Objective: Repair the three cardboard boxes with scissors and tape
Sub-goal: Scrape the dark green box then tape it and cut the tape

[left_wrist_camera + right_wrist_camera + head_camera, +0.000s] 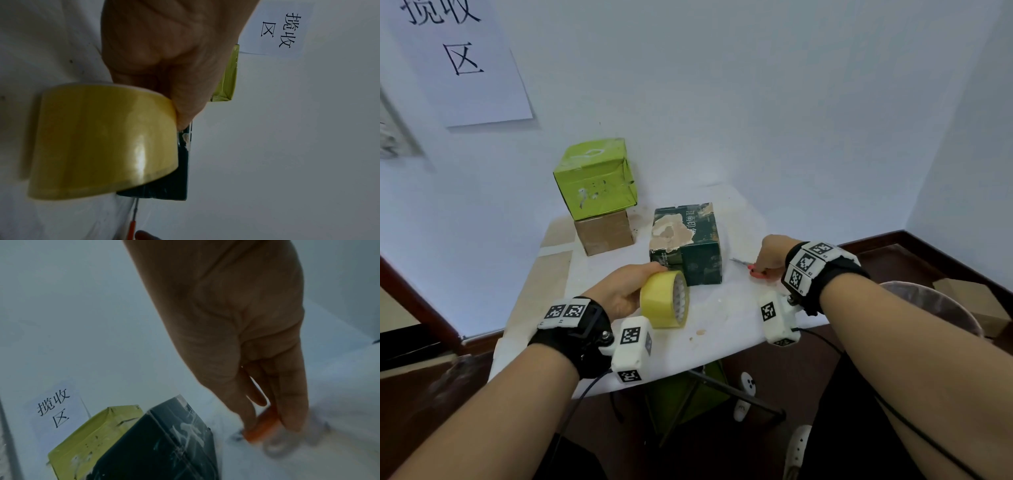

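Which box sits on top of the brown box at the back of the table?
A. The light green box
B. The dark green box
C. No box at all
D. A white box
A: the light green box rests directly on the brown box, while the dark green box stands apart on the table.

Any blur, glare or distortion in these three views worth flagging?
Head view: sharp, wide-angle bending at the edges. Left wrist view: dim, glare streak on the tape roll. Right wrist view: motion blur around the scissors under the right hand.

Head view bright, even, edges bowed; wrist views dimmer, glare on tape roll; fingertips motion-blurred.
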Tool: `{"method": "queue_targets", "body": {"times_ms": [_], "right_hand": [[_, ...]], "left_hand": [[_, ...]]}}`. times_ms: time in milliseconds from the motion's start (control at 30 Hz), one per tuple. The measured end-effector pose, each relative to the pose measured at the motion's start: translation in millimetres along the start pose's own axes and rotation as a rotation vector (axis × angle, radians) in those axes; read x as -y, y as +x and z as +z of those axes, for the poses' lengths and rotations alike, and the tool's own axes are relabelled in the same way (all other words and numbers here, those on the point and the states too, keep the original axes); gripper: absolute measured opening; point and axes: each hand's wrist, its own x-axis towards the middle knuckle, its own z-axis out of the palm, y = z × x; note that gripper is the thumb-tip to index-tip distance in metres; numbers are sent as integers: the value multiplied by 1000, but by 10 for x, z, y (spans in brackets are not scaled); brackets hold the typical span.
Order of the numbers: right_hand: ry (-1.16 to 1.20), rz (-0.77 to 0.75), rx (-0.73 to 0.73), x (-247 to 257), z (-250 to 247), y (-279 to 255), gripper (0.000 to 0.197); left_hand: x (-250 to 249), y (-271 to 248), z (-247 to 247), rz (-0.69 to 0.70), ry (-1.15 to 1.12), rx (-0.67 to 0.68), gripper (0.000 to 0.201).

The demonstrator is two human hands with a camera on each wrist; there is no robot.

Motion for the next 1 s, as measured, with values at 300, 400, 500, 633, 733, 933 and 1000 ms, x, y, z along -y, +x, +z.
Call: {"method": "queue_targets", "body": {"times_ms": [300,400,500,633,733,933,1000], "right_hand": [[682,-272,-608,236,-118,84,23],[758,-586,-589,577,-219,-58,23],[469,-715,-346,880,-155,-10,34],[230,-726,-367,1004,33,183,41],[244,-730,-456,991,84,216,37],[211,-680,-477,979,96,220,46],[200,-663,-491,995,108,203,49]], "left_hand": [[6,20,-15,9,3,-11,29],[6,21,-26,13,20,-11,28],[-8,12,-28,27,44,11,25],[-9,0,-16,59,51,35,26],[-13,2,-20,69,55,54,26],[-34,-36,-27,83,69,79,17],[-31,-65,-57,82,97,67,19]]}}
